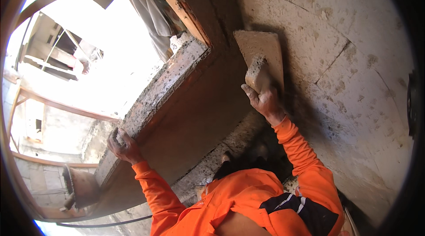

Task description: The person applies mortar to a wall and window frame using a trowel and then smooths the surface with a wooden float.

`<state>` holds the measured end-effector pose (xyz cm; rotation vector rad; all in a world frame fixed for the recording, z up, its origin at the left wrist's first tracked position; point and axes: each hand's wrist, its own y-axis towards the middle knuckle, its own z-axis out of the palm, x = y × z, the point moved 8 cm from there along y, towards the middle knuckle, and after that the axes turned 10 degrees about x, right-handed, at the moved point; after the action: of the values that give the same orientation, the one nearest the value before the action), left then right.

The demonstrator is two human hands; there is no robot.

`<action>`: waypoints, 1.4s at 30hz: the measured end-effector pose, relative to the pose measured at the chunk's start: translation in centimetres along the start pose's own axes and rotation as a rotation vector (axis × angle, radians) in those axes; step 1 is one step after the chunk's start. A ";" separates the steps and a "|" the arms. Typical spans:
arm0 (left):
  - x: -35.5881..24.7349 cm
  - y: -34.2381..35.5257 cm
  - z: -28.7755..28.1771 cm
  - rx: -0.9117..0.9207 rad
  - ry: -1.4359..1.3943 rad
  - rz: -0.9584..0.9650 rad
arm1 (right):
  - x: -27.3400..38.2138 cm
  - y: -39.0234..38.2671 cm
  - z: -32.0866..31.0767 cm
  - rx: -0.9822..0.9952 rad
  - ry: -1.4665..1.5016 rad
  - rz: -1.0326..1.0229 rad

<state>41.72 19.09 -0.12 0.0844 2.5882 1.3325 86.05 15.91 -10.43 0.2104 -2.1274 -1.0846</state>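
My right hand (pixel 267 102) is closed on the handle of a plastering float (pixel 271 47), a flat board crusted with pale mortar. The float is held up at the corner where the smooth, dark plastered wall (pixel 195 116) meets the rough pale wall (pixel 341 50); whether its face touches either one is hidden. Further left, my left hand (pixel 124 146) curls its fingers over the rough, mortar-spattered window sill (pixel 166 78). A greyish patch shows between its thumb and fingers, too unclear to tell from the sill.
A wooden frame piece (pixel 181 7) edges the bright opening, with grey cloth (pixel 148 14) hanging behind it. A mortar-stained bucket (pixel 83 186) stands at the lower left. Below the plastered wall runs a rough ledge (pixel 195 180). A dark cable (pixel 106 224) crosses the bottom left.
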 end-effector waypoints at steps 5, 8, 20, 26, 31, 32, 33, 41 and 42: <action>0.0 0.0 0.4 0.030 0.025 0.012 | -0.8 1.2 2.8 -0.055 0.048 -0.020; -0.1 0.3 0.3 0.043 0.036 0.007 | -2.0 1.7 4.1 -0.111 0.109 -0.050; -0.4 -0.1 0.5 0.036 0.050 0.017 | -3.4 1.9 5.0 -0.048 -0.003 -0.140; -0.1 -0.1 0.5 0.046 0.054 0.033 | -2.4 2.7 4.5 -0.055 0.034 -0.158; -0.7 0.0 0.4 0.043 0.042 0.041 | -2.9 2.9 5.2 -0.026 0.052 -0.106; -0.8 0.1 0.3 0.040 0.046 0.039 | -2.8 3.1 5.2 -0.012 0.052 -0.102; -0.9 0.1 0.3 0.031 0.046 0.036 | -2.7 3.4 5.1 -0.001 0.051 -0.102; -0.8 0.0 0.4 0.033 0.045 0.028 | -2.8 4.0 5.2 0.006 0.090 -0.043; -0.7 0.1 0.4 0.028 0.041 0.019 | -2.1 4.8 4.8 -0.017 0.087 -0.097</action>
<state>42.53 19.38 -0.11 0.0872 2.6465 1.3179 85.14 22.93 -9.70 0.3502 -2.0474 -1.1286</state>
